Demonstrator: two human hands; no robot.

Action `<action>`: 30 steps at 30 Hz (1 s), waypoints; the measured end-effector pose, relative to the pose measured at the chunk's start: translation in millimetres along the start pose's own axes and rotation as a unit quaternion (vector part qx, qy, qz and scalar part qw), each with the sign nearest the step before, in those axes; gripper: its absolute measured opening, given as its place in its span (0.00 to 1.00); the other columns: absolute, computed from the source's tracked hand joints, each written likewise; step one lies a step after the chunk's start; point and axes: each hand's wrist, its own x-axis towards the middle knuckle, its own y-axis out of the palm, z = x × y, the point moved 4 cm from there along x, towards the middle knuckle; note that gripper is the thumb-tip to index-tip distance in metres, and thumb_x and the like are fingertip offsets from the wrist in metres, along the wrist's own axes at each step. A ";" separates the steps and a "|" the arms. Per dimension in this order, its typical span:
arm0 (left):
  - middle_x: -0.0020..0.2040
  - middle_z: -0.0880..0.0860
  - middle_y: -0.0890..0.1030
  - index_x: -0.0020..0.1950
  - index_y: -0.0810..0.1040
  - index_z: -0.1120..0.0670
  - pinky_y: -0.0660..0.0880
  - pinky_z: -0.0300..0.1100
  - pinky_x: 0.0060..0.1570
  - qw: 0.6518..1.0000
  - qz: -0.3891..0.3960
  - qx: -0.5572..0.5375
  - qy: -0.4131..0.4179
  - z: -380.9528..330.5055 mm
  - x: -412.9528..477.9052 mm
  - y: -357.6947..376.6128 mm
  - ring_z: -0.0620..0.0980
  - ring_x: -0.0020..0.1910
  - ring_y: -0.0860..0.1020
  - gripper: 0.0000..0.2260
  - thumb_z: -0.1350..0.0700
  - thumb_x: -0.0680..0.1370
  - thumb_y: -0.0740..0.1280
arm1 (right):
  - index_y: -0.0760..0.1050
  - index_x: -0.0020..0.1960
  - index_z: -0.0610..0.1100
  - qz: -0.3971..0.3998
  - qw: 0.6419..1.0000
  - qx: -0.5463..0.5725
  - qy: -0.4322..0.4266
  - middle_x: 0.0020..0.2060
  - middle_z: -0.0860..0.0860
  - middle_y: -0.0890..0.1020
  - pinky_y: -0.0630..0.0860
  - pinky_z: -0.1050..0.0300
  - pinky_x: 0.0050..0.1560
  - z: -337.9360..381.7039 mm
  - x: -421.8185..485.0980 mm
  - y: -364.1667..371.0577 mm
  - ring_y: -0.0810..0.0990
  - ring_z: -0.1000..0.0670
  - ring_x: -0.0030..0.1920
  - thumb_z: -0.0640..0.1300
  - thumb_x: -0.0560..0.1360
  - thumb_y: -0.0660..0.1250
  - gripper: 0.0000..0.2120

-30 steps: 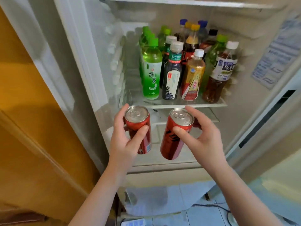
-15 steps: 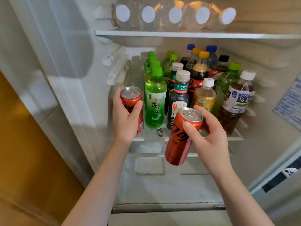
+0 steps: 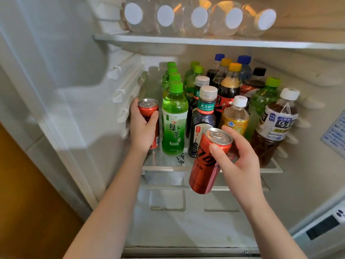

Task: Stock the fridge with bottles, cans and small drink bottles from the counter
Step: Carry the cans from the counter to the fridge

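Glass shelf [image 3: 270, 166] carried upright bottles, a green tea bottle [image 3: 174, 118] in front. At that bottle's nine o'clock the left hand [image 3: 141, 128] gripped a short red can [image 3: 149, 107] — the right hand [image 3: 240, 161] held a tall red can [image 3: 205, 165], tilted, at the shelf's six o'clock. An orange wall [image 3: 28, 202] lay at eight o'clock.

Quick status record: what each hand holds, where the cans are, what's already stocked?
left hand: grips short red aluminium can, upright, beside green plastic tea bottle at left end of middle glass shelf; shelf contact unclear
right hand: grips tall red aluminium can, tilted, in front of that shelf
middle shelf: crowded with upright plastic bottles
top shelf: clear white-capped bottles lying on their sides
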 end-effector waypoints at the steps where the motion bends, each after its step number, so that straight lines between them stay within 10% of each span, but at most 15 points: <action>1: 0.74 0.49 0.62 0.77 0.54 0.52 0.59 0.33 0.63 1.000 0.001 -0.002 -0.005 0.7 0.4 0.7 0.36 0.63 0.61 0.32 0.56 0.77 0.67 | 0.71 0.60 0.60 0.002 1.000 0.003 0.001 0.57 0.55 0.79 0.75 0.56 0.59 -0.9 0.4 0.4 0.78 0.57 0.57 0.61 0.63 0.67 0.26; 6: 0.72 0.50 0.67 0.75 0.60 0.55 0.63 0.45 0.72 0.996 0.011 -0.089 0.013 -0.1 -28.4 -7.4 0.43 0.70 0.66 0.26 0.58 0.79 0.64 | 0.71 0.63 0.56 0.012 1.000 0.003 0.008 0.58 0.54 0.79 0.75 0.48 0.61 -6.7 1.9 3.2 0.77 0.53 0.58 0.59 0.64 0.68 0.27; 12: 0.58 0.41 0.76 0.59 0.73 0.44 0.70 0.30 0.58 0.989 0.092 -0.076 0.086 -5.1 -107.5 -21.1 0.41 0.61 0.74 0.11 0.48 0.77 0.61 | 0.74 0.60 0.56 0.041 0.999 0.019 0.001 0.53 0.60 0.81 0.77 0.56 0.57 -7.1 10.9 15.7 0.79 0.59 0.55 0.56 0.66 0.69 0.23; 20: 0.63 0.37 0.75 0.66 0.65 0.31 0.73 0.35 0.58 0.959 0.271 -0.074 0.027 -7.6 -132.0 -12.2 0.40 0.62 0.74 0.26 0.44 0.71 0.69 | 0.73 0.64 0.46 0.139 0.989 0.054 -0.006 0.55 0.54 0.81 0.75 0.49 0.61 -1.6 20.1 43.5 0.79 0.55 0.57 0.55 0.69 0.68 0.26; 30: 0.64 0.36 0.72 0.64 0.63 0.28 0.72 0.34 0.60 0.987 0.096 -0.124 0.033 8.6 -121.3 -35.5 0.40 0.64 0.73 0.31 0.51 0.68 0.72 | 0.76 0.59 0.51 0.103 0.991 0.088 0.002 0.51 0.59 0.81 0.74 0.66 0.50 7.0 18.7 46.2 0.79 0.58 0.52 0.56 0.70 0.71 0.20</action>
